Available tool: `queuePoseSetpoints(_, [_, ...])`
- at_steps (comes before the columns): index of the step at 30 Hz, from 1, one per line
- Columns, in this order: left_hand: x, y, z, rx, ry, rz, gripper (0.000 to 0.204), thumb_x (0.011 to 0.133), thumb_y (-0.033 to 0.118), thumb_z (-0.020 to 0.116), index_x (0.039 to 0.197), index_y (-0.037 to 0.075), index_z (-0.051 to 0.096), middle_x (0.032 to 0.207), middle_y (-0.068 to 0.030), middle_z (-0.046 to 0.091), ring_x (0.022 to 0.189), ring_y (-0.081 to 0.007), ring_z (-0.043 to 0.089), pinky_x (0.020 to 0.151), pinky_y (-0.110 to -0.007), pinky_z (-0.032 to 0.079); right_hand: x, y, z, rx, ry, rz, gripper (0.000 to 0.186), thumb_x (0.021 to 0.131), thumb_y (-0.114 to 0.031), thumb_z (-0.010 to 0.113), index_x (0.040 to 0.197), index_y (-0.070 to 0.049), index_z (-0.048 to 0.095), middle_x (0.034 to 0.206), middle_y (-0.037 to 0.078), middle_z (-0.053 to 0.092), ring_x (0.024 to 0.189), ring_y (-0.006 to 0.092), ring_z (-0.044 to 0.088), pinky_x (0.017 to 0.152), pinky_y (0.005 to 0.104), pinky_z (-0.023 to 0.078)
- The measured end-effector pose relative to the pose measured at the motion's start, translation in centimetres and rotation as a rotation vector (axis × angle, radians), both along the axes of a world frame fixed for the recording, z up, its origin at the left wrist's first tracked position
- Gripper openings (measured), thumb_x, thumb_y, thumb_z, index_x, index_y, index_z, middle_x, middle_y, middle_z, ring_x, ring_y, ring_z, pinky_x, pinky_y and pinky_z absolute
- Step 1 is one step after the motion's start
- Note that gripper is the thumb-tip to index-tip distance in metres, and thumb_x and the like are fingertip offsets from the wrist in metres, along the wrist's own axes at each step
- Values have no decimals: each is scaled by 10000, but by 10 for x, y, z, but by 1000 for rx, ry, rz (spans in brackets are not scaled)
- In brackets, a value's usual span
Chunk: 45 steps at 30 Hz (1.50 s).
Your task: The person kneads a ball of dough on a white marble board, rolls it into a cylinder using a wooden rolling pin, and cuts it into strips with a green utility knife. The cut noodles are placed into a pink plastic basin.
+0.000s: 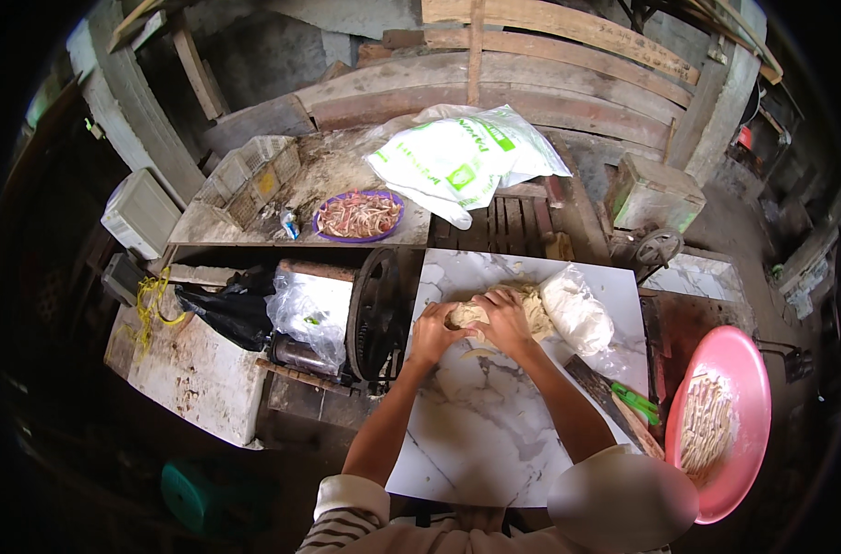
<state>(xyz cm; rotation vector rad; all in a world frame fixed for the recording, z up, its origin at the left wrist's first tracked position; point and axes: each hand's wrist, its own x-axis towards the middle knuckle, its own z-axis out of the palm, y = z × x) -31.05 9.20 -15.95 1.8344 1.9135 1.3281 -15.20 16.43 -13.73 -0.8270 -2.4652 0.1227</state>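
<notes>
- Marble-patterned white tabletop [494, 452] directly beneath the fingers [500, 298], spreading from them back toward the body.
- Grasps pale dough [466, 316] with both hands, cupped between them on that tabletop.
- Left hand [432, 334] curled around the left side of the dough, thumb toward the right hand.
- Right hand [503, 322] bent over the other side, fingers closed down onto it; cannot tell how deep, with most of the contact hidden.
- More dough just right of the right-hand fingers; cannot tell whether joined to the held part.
- Clear plastic bag [577, 309] with white contents, lying beyond that, right of the fingers.
- Dark flat strip [589, 383] and green-handled tool [635, 403] nearer the body than the fingers, along the tabletop's right edge.
- Pink basin [755, 369] well right of the fingers, tilted in view and holding pale strips [707, 420].
- Machine with a large black wheel [374, 314], left of the fingers, with crumpled clear plastic [309, 323] on top.
- Black bag [231, 309] and yellow cord [151, 305] farther left of them.
- White sack with green print [476, 157] ahead of the fingers, past the tabletop.
- Purple-rimmed tray [401, 222] of reddish strips [360, 214], ahead and left of them.
- Wooden slats [568, 69] farthest ahead, across the background.
</notes>
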Motion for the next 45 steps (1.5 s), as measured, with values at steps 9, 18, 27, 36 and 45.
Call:
queuePoseSetpoints(9, [22,-5,-9,58,-145,248,413,619,267,841,868,-7,657,755,-127,638,674,-256,594,626,-339,491,-9,-6,-14,-4,209,-154,410,657,-240,760,1011,-51,676,916,100,636,947,273,570,930,407,371])
queuePoseSetpoints(18, [2,-24,-12,44,-59,147,829,648,207,827,1339,9,414,977,-180,632,971,-294,606,807,-372,513,-23,-4,21,-76,-204,-45,464,683,-165,751,1105,-65,586,1004,92,621,1097,272,535,941,405,411])
queuePoseSetpoints(27, [2,-13,6,-238,-172,35,958,556,251,876,1328,-27,381,966,-156,660,899,-333,626,823,-393,502,-36,16,20,45,-596,197,364,712,-186,726,1052,-93,636,1084,121,614,1125,344,509,993,409,399])
queuePoseSetpoints(36, [5,-5,-12,-223,37,137,727,654,365,796,1229,27,506,1023,-142,633,953,-346,585,842,-410,481,-40,1,-1,-252,340,-212,306,769,-206,709,984,2,644,875,185,652,829,361,623,756,399,500])
queuePoseSetpoints(45, [10,-12,-8,-175,-4,-9,586,749,300,730,1215,6,529,1140,-170,538,1082,-353,474,948,-410,405,-26,23,-7,-912,885,-156,283,894,-176,619,1137,-38,573,777,19,593,623,85,514,571,232,437])
